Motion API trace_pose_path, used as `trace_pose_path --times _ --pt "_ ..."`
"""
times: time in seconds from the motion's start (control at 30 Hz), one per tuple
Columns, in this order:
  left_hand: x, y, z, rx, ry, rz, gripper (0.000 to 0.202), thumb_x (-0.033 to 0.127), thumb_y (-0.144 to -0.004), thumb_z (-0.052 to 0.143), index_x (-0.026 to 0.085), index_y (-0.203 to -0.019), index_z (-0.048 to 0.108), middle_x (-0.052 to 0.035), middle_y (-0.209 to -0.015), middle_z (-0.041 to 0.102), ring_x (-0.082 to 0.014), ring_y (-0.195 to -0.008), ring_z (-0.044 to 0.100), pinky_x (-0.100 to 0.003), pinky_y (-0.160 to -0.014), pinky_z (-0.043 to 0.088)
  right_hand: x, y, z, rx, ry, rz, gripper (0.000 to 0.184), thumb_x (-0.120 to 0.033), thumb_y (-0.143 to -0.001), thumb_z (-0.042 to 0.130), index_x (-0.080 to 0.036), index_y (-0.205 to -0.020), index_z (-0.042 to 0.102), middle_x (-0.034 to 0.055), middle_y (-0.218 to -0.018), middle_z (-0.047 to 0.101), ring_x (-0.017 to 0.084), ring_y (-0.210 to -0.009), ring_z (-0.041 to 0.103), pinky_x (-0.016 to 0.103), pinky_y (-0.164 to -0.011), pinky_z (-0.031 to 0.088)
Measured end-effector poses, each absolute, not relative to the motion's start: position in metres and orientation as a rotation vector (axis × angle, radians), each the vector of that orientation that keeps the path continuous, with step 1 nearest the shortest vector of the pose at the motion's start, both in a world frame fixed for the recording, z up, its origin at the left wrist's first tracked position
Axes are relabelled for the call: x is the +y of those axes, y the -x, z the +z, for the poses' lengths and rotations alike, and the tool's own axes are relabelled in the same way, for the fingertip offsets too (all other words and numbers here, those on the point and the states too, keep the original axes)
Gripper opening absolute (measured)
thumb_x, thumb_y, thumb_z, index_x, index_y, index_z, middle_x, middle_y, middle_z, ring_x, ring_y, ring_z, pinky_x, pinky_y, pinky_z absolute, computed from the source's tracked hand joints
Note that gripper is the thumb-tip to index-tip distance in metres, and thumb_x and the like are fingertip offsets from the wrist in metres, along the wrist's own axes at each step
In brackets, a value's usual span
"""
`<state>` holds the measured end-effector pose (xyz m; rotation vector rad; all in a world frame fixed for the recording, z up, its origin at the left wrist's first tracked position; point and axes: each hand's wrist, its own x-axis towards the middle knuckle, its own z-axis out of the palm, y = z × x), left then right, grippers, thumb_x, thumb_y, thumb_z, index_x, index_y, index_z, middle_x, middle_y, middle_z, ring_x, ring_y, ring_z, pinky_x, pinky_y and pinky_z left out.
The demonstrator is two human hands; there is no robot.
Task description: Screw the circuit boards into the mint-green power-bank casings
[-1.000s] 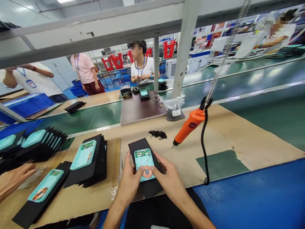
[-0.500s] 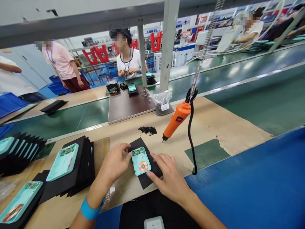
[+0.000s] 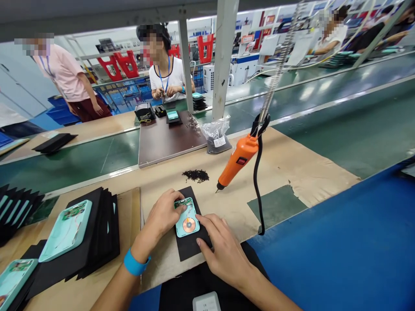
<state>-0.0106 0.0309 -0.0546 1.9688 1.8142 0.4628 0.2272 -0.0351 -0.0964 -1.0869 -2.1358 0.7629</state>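
A teal plastic case (image 3: 187, 218) with a green circuit board and a copper coil (image 3: 188, 224) lies on a black foam pad (image 3: 188, 249). My left hand (image 3: 164, 215) covers the case's upper left corner, its fingers gripping that end and hiding part of the board. My right hand (image 3: 220, 248) rests on the pad's lower right edge, fingers apart, touching the case's lower side at most. An orange electric screwdriver (image 3: 238, 160) hangs from a spring cable just beyond my right hand, its bit above the bench.
Stacked black pads with teal cases (image 3: 66, 231) stand to the left. Loose black screws (image 3: 195, 175) and a bagged supply (image 3: 216, 139) lie ahead, before a brown board (image 3: 165, 142). Beyond the green conveyor belt (image 3: 74, 155), a co-worker (image 3: 168, 80) handles something small.
The view has swung left and down. My left hand has moved onto the case's upper left corner, and my right hand has moved in closer along the pad.
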Motion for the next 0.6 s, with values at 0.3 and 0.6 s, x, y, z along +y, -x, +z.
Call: trace_pose_path --times 0.3,0.6 --pt "0.077 -0.001 -0.048 1.875 -2.058 0.497 0.027 0.022 -0.104 0.06 0.018 -0.126 0.075 -0.0128 -0.126 0.074 -0.0309 -0.113 0.072 -0.043 -0.1 0.054 -0.036 -0.233 -0.094 -2.368 0.844 0.45 0.06 -0.034 -0.096 0.075 -0.03 -0.153 0.058 0.0136 -0.162 0.054 0.043 -0.15 0.046 0.068 -0.122 0.038" --pt "0.14 -0.03 -0.061 1.934 -2.037 0.484 0.024 0.01 -0.096 0.068 0.018 -0.115 0.08 -0.0119 -0.117 0.076 -0.0283 -0.11 0.073 -0.037 -0.101 0.054 -0.029 -0.231 -0.111 -2.229 0.794 0.162 0.039 -0.025 -0.101 0.061 -0.022 -0.139 0.069 0.0149 -0.156 0.057 0.039 -0.147 0.046 0.059 -0.115 0.043"
